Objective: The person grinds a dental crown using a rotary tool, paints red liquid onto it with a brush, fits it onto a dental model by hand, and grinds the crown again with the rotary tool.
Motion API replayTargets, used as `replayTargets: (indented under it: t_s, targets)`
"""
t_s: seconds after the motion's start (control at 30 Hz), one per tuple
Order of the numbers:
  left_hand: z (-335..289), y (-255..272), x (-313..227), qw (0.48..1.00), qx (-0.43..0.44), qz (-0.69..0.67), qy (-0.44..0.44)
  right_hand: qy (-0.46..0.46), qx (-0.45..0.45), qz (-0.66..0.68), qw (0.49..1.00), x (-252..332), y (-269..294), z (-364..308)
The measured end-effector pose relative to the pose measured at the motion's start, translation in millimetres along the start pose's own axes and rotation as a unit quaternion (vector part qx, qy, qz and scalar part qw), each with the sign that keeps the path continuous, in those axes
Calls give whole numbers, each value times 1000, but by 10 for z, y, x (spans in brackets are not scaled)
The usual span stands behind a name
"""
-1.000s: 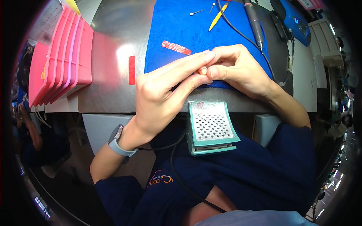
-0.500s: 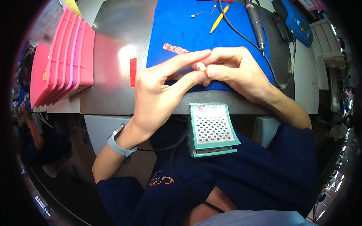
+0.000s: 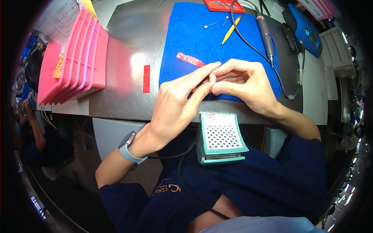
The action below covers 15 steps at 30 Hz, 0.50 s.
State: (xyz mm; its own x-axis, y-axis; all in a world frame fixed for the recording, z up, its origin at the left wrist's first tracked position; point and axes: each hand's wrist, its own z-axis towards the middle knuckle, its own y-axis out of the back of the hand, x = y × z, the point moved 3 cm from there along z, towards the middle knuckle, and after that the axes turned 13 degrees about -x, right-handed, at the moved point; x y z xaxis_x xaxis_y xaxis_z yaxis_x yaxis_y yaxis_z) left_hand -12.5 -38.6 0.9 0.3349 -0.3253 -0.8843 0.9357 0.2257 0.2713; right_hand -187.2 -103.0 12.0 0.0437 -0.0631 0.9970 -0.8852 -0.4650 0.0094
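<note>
1. Held a small whitish piece (image 3: 212, 78) roughly upright where the fingertips of the left hand (image 3: 175, 97) and the right hand (image 3: 248, 83) met, above the near part of a blue towel (image 3: 202, 42).
2. Grasped it from the left between thumb and fingers, with the left index finger stretched long above the thumb.
3. Grasped it from the right too, with the right index finger arched and the thumb tip by the lower end of the piece. Could not tell how the partly hidden other fingers touched it.
4. Had a red-and-white strip (image 3: 190, 59) lying on the towel just beyond the left fingers.
5. Had farther out on the towel a yellow stick (image 3: 231, 30), two small thin-shanked bits (image 3: 211, 25) and a grey handpiece (image 3: 265, 37) with its cord.
6. Had a red tray (image 3: 224, 5) of thin metal pieces at the towel's far edge, and a blue control unit (image 3: 303, 31) with a lit display to the far right.
7. Had a plain red strip (image 3: 146, 79) left of the towel, on the metal tabletop (image 3: 124, 50), and ribbed pink trays (image 3: 75, 58) farther left.
8. Had a green-framed, perforated box (image 3: 222, 134) jutting from the table's near edge, between the forearms.
9. Wore a grey-banded watch (image 3: 130, 147) on the left wrist.
</note>
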Motion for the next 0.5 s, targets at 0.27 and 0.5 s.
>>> replayTargets:
  t_s: [0.27,0.5]
  targets:
    - [11,6,-2,999,-30,-19,-5,20,-11,47,999,-15,-56,-8]
    - [-35,-10,8,997,-68,-47,2,13,15,59,998,11,-84,-1]
